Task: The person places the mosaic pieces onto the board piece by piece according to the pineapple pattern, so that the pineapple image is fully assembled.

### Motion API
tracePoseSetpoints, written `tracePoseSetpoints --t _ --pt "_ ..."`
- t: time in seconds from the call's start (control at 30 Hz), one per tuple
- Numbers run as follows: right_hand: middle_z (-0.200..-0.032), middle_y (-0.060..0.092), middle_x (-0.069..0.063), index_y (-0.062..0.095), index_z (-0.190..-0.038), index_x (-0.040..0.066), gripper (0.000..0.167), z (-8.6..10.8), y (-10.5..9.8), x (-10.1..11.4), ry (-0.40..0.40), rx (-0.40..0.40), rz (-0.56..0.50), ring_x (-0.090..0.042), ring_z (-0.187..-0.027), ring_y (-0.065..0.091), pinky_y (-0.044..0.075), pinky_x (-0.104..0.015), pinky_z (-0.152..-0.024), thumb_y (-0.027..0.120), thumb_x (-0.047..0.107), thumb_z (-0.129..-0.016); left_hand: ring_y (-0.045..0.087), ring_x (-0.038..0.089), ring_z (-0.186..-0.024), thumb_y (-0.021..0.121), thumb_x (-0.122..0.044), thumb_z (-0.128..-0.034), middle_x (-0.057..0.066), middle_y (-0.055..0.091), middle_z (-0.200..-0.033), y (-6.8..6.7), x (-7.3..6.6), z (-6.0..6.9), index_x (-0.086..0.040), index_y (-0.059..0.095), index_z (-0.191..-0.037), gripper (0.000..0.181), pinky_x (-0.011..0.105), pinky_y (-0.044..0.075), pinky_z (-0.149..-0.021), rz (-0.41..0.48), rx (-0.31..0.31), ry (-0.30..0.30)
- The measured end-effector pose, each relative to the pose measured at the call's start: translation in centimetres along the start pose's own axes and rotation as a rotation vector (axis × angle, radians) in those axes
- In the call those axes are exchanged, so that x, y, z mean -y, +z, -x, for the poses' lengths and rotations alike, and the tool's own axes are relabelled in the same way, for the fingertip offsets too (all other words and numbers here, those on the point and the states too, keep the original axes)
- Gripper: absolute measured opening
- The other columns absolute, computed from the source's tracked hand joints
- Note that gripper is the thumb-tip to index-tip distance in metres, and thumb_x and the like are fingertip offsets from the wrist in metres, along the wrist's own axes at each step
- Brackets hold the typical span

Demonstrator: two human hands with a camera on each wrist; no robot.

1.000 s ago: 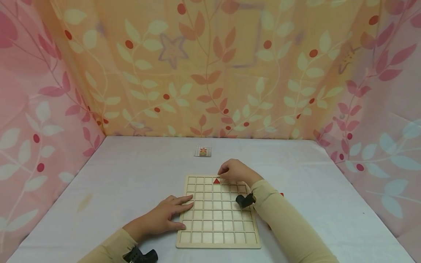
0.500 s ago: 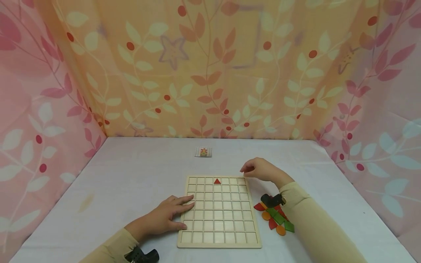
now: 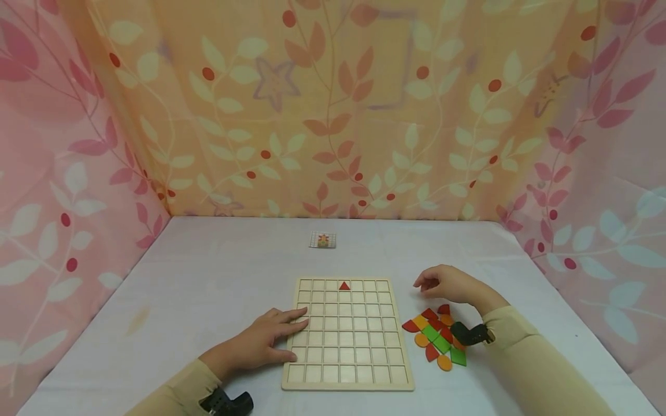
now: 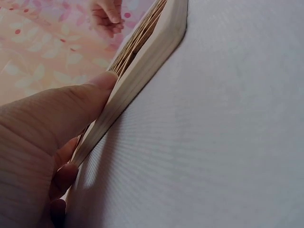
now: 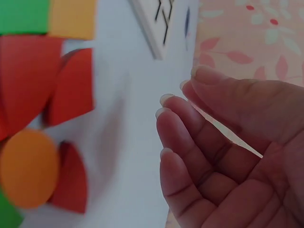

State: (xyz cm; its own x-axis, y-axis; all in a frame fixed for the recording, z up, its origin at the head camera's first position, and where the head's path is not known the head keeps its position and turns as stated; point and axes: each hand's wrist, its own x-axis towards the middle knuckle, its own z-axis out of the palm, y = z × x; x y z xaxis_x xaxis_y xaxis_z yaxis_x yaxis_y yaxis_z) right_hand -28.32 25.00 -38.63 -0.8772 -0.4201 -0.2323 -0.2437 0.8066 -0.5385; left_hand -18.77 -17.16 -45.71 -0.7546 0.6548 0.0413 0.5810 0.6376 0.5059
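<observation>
A pale wooden grid board (image 3: 346,341) lies flat on the table, with a red triangle (image 3: 344,286) in its top row. My left hand (image 3: 257,342) rests on the board's left edge, fingers spread; in the left wrist view the thumb of that hand (image 4: 52,114) lies on the rim. Off the board's upper right corner, my right hand (image 3: 452,285) hovers with loosely bent fingers and nothing between them. Just below it is a pile of red, green, orange and yellow pieces (image 3: 441,344). The right wrist view shows the empty hand (image 5: 228,152) beside red pieces (image 5: 31,80).
A small card with a coloured picture on a grid (image 3: 323,240) lies behind the board. White cloth covers the table (image 3: 218,266), and patterned curtains (image 3: 333,115) stand at the back and both sides.
My right hand has moved right, away from the red triangle and the board's top edge, towards the pieces, uncovering more of them. My left hand has stayed at the board's left edge.
</observation>
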Motion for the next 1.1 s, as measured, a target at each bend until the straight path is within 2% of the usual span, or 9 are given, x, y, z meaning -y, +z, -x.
tracePoseSetpoints --t 0.23,0.4,0.53,0.73,1.1 --pt "-0.076 0.057 0.0 0.067 -0.089 0.014 0.009 1.1 1.0 -1.4 0.084 0.023 -0.031 -0.018 -0.072 0.051 0.044 -0.031 -0.067 0.069 0.012 -0.08 0.036 0.007 -0.108 0.057 -0.057 -0.0797 -0.007 0.026 -0.149 0.1 0.2 0.0 -0.025 0.04 -0.139 0.07 0.039 0.03 -0.091 -0.011 -0.005 0.004" --pt "-0.075 0.058 0.0 0.064 -0.082 0.013 0.009 1.3 2.0 -1.6 0.08 0.033 -0.064 -0.017 -0.072 0.051 0.046 -0.03 -0.067 0.071 0.009 -0.078 0.035 0.007 -0.108 0.058 -0.057 -0.0792 -0.008 0.026 -0.149 0.1 0.1 0.0 -0.025 0.04 -0.139 0.07 0.04 0.029 -0.091 -0.002 -0.001 -0.004" --pt "-0.071 0.058 0.001 0.062 -0.078 0.014 0.012 1.2 2.5 -1.6 0.065 0.035 -0.026 -0.016 -0.07 0.05 0.045 -0.03 -0.064 0.072 0.008 -0.076 0.035 0.007 -0.108 0.059 -0.056 -0.0792 -0.007 0.026 -0.149 0.0 0.0 0.0 -0.025 0.041 -0.139 0.07 0.04 0.029 -0.091 0.0 -0.001 -0.003" --pt "-0.069 0.057 0.0 0.063 -0.077 0.013 0.013 1.2 2.3 -1.4 0.08 0.042 -0.015 -0.017 -0.069 0.05 0.045 -0.03 -0.064 0.072 0.005 -0.075 0.036 0.007 -0.107 0.058 -0.057 -0.079 -0.007 0.027 -0.148 0.1 0.1 0.0 -0.025 0.041 -0.138 0.07 0.039 0.029 -0.091 -0.003 -0.008 0.001" --pt "-0.069 0.056 -0.001 0.061 -0.077 0.012 0.017 1.3 1.8 -1.3 0.062 0.114 0.001 -0.017 -0.068 0.05 0.045 -0.031 -0.062 0.071 -0.001 -0.073 0.035 0.006 -0.108 0.057 -0.059 -0.0786 -0.009 0.026 -0.148 0.2 0.2 0.0 -0.026 0.041 -0.138 0.07 0.039 0.029 -0.091 -0.004 -0.008 -0.005"
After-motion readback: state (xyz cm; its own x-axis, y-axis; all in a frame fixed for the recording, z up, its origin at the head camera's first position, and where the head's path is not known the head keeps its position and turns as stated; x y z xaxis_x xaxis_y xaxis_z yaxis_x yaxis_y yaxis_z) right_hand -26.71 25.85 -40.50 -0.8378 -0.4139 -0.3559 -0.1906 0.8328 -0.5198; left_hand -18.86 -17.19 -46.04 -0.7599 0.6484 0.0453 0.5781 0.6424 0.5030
